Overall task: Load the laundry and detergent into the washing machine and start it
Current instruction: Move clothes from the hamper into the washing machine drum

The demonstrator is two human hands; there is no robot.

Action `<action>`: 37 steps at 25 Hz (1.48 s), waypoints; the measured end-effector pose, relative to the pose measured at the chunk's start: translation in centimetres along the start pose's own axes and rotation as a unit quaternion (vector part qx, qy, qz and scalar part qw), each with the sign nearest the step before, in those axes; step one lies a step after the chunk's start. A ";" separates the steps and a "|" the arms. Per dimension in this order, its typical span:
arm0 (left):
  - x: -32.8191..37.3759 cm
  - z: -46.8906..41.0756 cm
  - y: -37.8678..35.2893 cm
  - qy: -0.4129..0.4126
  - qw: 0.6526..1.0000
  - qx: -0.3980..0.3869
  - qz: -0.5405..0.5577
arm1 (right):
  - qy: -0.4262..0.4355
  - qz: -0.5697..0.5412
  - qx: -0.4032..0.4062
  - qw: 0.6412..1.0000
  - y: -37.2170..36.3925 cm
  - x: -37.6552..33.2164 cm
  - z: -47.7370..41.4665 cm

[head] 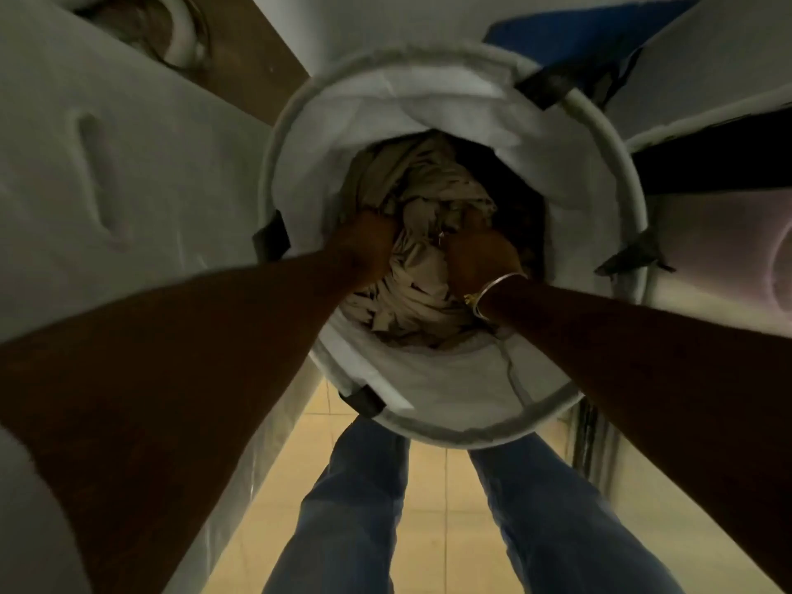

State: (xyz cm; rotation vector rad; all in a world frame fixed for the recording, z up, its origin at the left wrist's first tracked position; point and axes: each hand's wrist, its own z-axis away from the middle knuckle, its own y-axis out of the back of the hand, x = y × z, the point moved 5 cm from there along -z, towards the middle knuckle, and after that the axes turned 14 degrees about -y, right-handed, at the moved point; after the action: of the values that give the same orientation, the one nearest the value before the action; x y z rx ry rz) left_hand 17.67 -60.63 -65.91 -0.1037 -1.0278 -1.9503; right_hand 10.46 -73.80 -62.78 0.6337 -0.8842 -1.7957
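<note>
A round white laundry basket (pixel 454 415) with dark strap tabs stands on the floor below me, seen from straight above. Crumpled beige and cream laundry (pixel 422 186) fills its bottom. Both my arms reach down into it. My left hand (pixel 366 246) is closed on a fold of the laundry at the left of the pile. My right hand (pixel 480 257), with a metal bangle at the wrist, is closed on the laundry at the right. A white appliance (pixel 107 165), possibly the washing machine, rises on the left.
A second white appliance panel (pixel 720 250) stands on the right, with a blue object (pixel 578 32) at the top. Brown floor shows at the upper left, tan floor tiles (pixel 445 508) below. My legs in blue jeans (pixel 355 508) stand under the basket's near rim.
</note>
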 end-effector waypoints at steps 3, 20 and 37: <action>2.2 3.6 3.8 -0.030 0.998 0.050 0.004 | -0.013 -0.002 -0.044 0.999 3.3 0.2 3.0; 14.7 25.9 25.3 -0.097 0.984 0.149 -0.030 | -0.018 -0.010 0.057 0.998 30.3 0.1 21.9; 31.6 59.7 45.2 -0.099 0.890 0.445 -0.015 | -0.027 -0.123 0.356 0.926 57.6 -1.9 52.6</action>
State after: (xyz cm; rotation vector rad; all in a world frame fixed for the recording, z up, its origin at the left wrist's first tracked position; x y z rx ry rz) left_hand 14.34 -51.82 14.84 0.2336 -1.9696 -1.3367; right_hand 3.15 -70.91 14.90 1.1988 -1.5761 -1.6873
